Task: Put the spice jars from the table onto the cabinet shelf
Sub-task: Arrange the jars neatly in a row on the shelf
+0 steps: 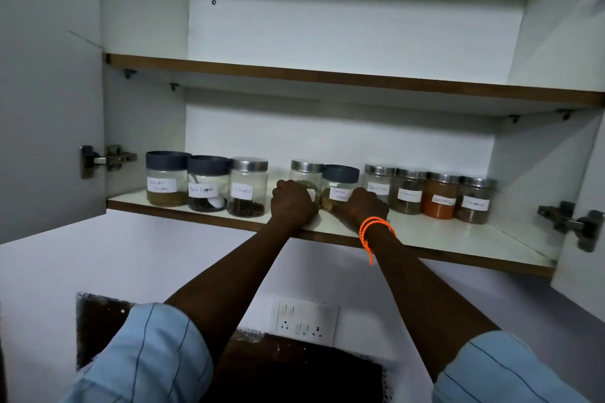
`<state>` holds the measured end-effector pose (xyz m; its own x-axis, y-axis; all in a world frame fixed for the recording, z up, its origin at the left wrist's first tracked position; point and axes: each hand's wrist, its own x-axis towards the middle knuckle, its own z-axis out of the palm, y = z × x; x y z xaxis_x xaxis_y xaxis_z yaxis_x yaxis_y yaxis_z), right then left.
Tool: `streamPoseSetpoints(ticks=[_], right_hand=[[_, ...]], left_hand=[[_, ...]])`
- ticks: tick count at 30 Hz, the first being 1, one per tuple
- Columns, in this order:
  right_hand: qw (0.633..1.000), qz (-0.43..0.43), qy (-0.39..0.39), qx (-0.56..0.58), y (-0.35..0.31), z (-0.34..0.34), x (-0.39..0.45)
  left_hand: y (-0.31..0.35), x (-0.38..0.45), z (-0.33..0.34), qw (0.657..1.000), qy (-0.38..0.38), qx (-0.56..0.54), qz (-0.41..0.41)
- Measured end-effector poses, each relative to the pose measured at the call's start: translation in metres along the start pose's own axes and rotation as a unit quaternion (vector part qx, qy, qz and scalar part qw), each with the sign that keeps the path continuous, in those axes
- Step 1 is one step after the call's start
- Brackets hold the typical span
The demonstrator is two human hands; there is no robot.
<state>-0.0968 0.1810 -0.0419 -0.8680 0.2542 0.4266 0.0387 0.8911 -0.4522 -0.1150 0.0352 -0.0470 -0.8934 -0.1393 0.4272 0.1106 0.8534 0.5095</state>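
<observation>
Both my arms reach up to the lower cabinet shelf (458, 240). My left hand (292, 201) wraps a silver-lidded glass jar (306, 173) standing on the shelf. Beside it, my right hand (361, 206), with an orange cord at the wrist, grips the base of a dark-lidded jar labelled garam masala (339, 185). The two jars touch. Left of them stand a coriander jar (166, 178), a black pepper jar (207, 183) and a cloves jar (247, 186). To the right is a row of several silver-lidded jars, one holding orange powder (439, 196).
The upper shelf (327, 75) shows nothing on it. Both cabinet doors stand open, with hinges at left (104, 159) and right (571, 222). A switch and socket plate (306, 321) sits on the wall below. A gap lies between the cloves jar and my left hand.
</observation>
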Motion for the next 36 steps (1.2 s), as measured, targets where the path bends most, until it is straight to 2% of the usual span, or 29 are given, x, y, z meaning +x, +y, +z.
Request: streamPoseSetpoints(ticks=[7,12,19,21,25,32,36], right_hand=[[0.999,0.015,-0.012,-0.034,0.0,0.013,0.038],[0.998,0.019,0.0,-0.057,0.003,0.024,0.061],[0.995,0.026,-0.004,-0.091,0.008,0.031,0.072],[0.995,0.028,0.0,-0.099,0.007,0.032,0.07],[0.995,0.036,-0.008,-0.097,0.005,0.031,0.06],[0.993,0.005,-0.048,-0.105,-0.002,0.015,0.031],[0.993,-0.04,-0.074,-0.077,-0.016,0.002,0.007]], left_hand=[[0.0,0.048,0.025,0.999,-0.022,0.042,-0.002],[-0.002,0.079,0.041,0.994,-0.071,0.071,-0.033],[0.001,0.091,0.047,0.987,-0.106,0.122,-0.027],[-0.002,0.09,0.046,0.988,-0.109,0.108,-0.019],[-0.011,0.081,0.047,0.995,-0.091,0.005,-0.031],[-0.015,0.038,0.028,0.993,-0.079,0.071,0.043],[-0.016,-0.002,0.002,0.985,-0.06,0.104,0.128]])
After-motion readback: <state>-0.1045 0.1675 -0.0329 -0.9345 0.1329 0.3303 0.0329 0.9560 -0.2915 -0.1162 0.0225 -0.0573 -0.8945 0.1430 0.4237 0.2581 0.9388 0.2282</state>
